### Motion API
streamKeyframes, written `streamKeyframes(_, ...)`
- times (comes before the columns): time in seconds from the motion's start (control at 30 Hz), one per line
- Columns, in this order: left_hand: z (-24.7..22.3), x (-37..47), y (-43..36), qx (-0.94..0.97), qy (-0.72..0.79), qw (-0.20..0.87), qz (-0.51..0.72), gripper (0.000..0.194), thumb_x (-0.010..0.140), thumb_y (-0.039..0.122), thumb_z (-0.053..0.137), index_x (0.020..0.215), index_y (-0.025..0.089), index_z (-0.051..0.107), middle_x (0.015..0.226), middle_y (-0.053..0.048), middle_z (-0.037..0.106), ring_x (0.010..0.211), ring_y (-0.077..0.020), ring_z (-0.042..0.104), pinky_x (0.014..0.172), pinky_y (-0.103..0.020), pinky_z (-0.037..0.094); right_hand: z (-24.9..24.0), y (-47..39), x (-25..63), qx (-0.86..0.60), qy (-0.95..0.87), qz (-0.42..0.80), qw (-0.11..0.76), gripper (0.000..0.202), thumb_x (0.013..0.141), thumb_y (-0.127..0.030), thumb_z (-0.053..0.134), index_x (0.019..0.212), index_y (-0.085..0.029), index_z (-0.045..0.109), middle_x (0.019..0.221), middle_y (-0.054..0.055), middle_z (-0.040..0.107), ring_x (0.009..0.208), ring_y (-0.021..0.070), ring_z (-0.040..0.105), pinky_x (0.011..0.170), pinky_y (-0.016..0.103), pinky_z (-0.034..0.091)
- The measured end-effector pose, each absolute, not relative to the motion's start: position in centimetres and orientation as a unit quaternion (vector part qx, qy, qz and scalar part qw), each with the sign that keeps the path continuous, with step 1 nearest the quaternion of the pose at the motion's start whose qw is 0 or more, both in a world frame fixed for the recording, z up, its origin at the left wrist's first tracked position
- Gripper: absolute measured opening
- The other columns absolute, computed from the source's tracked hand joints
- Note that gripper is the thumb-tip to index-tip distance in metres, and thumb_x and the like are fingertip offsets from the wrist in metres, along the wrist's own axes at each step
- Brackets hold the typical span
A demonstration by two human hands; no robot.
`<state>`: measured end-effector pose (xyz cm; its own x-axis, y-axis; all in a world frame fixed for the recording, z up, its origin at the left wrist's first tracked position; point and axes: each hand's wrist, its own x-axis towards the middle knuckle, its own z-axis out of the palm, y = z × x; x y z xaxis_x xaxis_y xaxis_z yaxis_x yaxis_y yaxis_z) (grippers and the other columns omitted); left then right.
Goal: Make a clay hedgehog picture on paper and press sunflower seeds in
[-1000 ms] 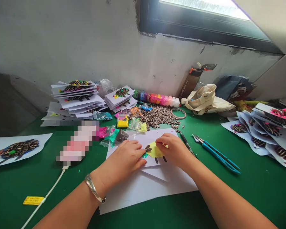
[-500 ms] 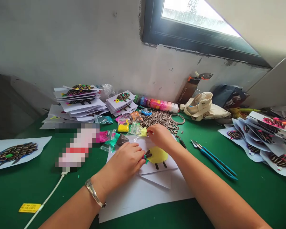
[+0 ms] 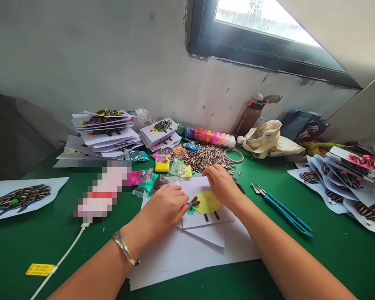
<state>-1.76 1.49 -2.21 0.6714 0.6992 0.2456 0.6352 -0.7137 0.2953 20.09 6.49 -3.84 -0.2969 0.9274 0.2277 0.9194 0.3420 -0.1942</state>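
Note:
My left hand (image 3: 165, 206) lies at the left edge of a white card (image 3: 187, 223), its fingertips pressed there beside a small pink and green clay head. The card bears a yellow clay body (image 3: 210, 202) with two dark legs, and a couple of sunflower seeds stick on it behind the head. Above the card, my right hand (image 3: 220, 183) has its fingers drawn together near the front of a heap of sunflower seeds (image 3: 203, 158). Whatever those fingertips may hold is too small to make out.
Bags of coloured clay (image 3: 162, 163) lie left of the seeds. Blue tweezers (image 3: 283, 210) rest at the right. Stacks of seed-decorated cards (image 3: 109, 137) stand at the back left, others (image 3: 346, 183) at the right. A bottle (image 3: 250, 116) leans on the wall.
My right hand has moved slightly right and back from the yellow-green clay bag toward the card. My left hand stays at the card's edge. The view has shifted a little.

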Motion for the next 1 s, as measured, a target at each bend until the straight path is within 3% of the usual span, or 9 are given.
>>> streamKeyframes(0.07, -2.1, -1.7, 1.5, 0.912, 0.355, 0.089, 0.183, 0.026, 0.096, 0.025, 0.043, 0.085, 0.019, 0.066, 0.081, -0.005, 0.068, 0.096, -0.0205, 0.06, 0.095, -0.038, 0.043, -3.4, 4.4, 20.9, -0.58, -0.79, 0.053, 0.192, 0.023, 0.094, -0.014, 0.035, 0.1, -0.016, 0.058, 0.097, 0.009, 0.06, 0.087, 0.0174, 0.054, 0.074, 0.025, 0.04)
streamKeyframes(0.17, -2.0, -1.5, 1.5, 0.918, 0.346, 0.09, 0.17, 0.026, 0.096, 0.023, 0.043, 0.084, 0.018, 0.065, 0.081, -0.005, 0.067, 0.091, -0.0195, 0.06, 0.094, -0.037, 0.044, -2.7, 1.4, 21.3, -0.574, -0.771, 0.152, 0.231, 0.02, 0.096, -0.022, 0.036, 0.098, -0.02, 0.056, 0.084, 0.003, 0.061, 0.073, 0.015, 0.053, 0.065, 0.024, 0.04)
streamKeyframes(0.37, -1.6, -1.2, 1.4, 0.929, 0.336, 0.101, 0.119, 0.022, 0.094, 0.021, 0.045, 0.081, 0.017, 0.063, 0.078, -0.003, 0.064, 0.086, -0.0186, 0.056, 0.091, -0.037, 0.044, -2.4, -0.7, 20.2, -0.524, -0.756, 0.282, 0.273, 0.011, 0.089, -0.018, 0.049, 0.087, -0.023, 0.059, 0.069, -0.004, 0.057, 0.061, 0.0112, 0.047, 0.055, 0.021, 0.035)
streamKeyframes(0.47, -1.4, -1.2, 1.3, 0.929, 0.337, 0.105, 0.108, 0.022, 0.095, 0.021, 0.045, 0.084, 0.017, 0.063, 0.08, -0.003, 0.064, 0.087, -0.0188, 0.056, 0.092, -0.037, 0.043, -2.9, -0.3, 20.2, -0.495, -0.768, 0.294, 0.282, 0.016, 0.087, -0.014, 0.051, 0.077, -0.021, 0.062, 0.071, -0.002, 0.06, 0.065, 0.0112, 0.051, 0.06, 0.021, 0.038)
streamKeyframes(0.6, -1.5, -1.2, 1.3, 0.931, 0.337, 0.108, 0.094, 0.022, 0.095, 0.023, 0.045, 0.084, 0.017, 0.064, 0.08, -0.003, 0.063, 0.091, -0.02, 0.056, 0.092, -0.038, 0.043, -3.5, -0.1, 20.5, -0.475, -0.771, 0.312, 0.289, 0.022, 0.087, -0.01, 0.048, 0.084, -0.022, 0.067, 0.079, -0.001, 0.066, 0.071, 0.0117, 0.057, 0.065, 0.022, 0.041)
streamKeyframes(0.83, -1.9, -1.3, 1.0, 0.93, 0.339, 0.106, 0.093, 0.019, 0.093, 0.026, 0.049, 0.097, 0.019, 0.066, 0.1, -0.007, 0.065, 0.11, -0.0263, 0.052, 0.097, -0.046, 0.04, -4.0, -0.2, 20.2, -0.467, -0.784, 0.295, 0.284, 0.027, 0.086, -0.007, 0.048, 0.093, -0.024, 0.069, 0.086, 0.0, 0.068, 0.078, 0.0126, 0.06, 0.069, 0.022, 0.044)
streamKeyframes(1.0, -1.7, -1.0, 0.9, 0.928, 0.348, 0.11, 0.068, 0.018, 0.092, 0.026, 0.051, 0.099, 0.02, 0.067, 0.101, -0.007, 0.065, 0.112, -0.0273, 0.051, 0.098, -0.048, 0.04, -4.3, -0.1, 20.1, -0.45, -0.808, 0.264, 0.276, 0.024, 0.089, -0.008, 0.05, 0.094, -0.023, 0.068, 0.083, 0.001, 0.065, 0.078, 0.0134, 0.058, 0.07, 0.023, 0.044)
